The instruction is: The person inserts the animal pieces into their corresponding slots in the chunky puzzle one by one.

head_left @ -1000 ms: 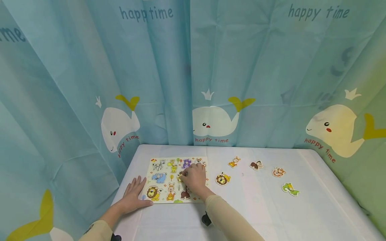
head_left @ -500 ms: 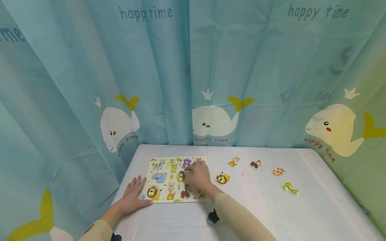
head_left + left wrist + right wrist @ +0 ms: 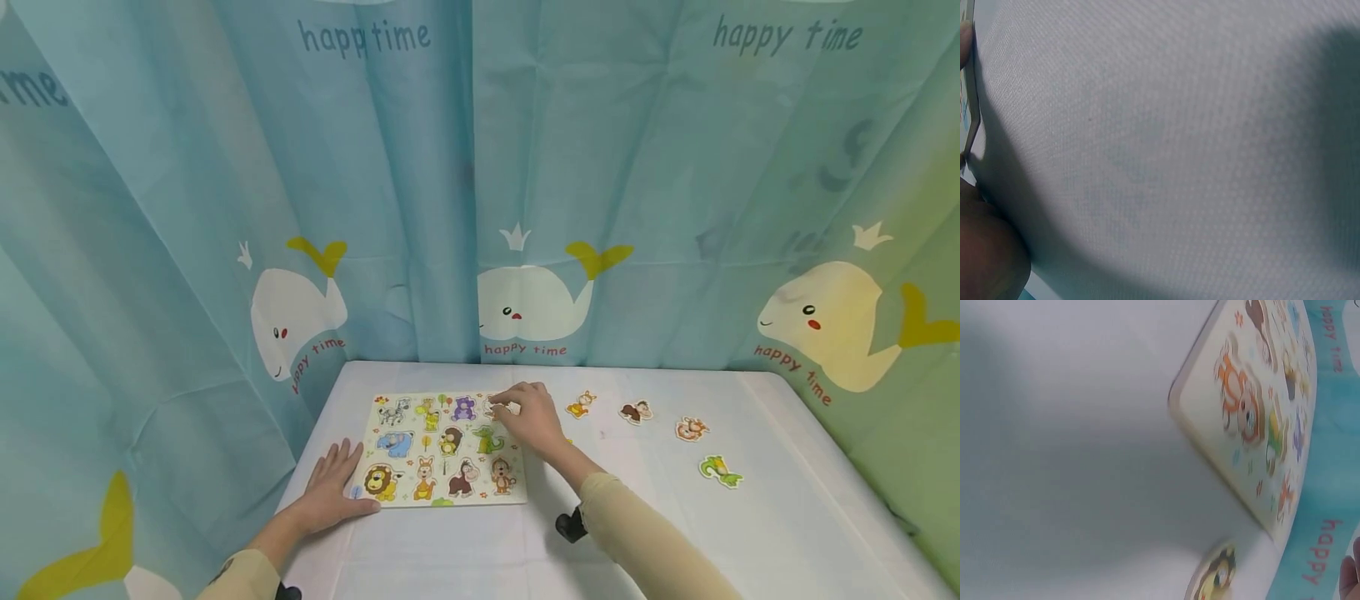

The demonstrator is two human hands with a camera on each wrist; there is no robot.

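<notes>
A cream animal puzzle board (image 3: 407,461) lies at the left of the table, covered in colourful animal pictures. My left hand (image 3: 330,487) rests at its left edge with fingers spread, thumb by the near corner; the left wrist view shows part of that hand (image 3: 991,256) beside the board edge. Over the board's far right corner is my right hand (image 3: 531,414), fingers loosely bent and nothing visible between them. A brown-and-yellow animal (image 3: 450,441) sits in the middle row. The lion piece (image 3: 1215,578) lies right of the board, mostly hidden by my right arm in the head view.
Loose pieces lie on the white table (image 3: 637,517): a kangaroo (image 3: 580,405), a brown ape (image 3: 636,412), an orange animal (image 3: 691,428) and a green crocodile (image 3: 721,472). A blue whale-print curtain (image 3: 420,208) hangs behind the table.
My right hand has left the brown-and-yellow animal in the middle row and moved right, uncovering the green crocodile picture and covering most of the lion piece. The left hand stays put.
</notes>
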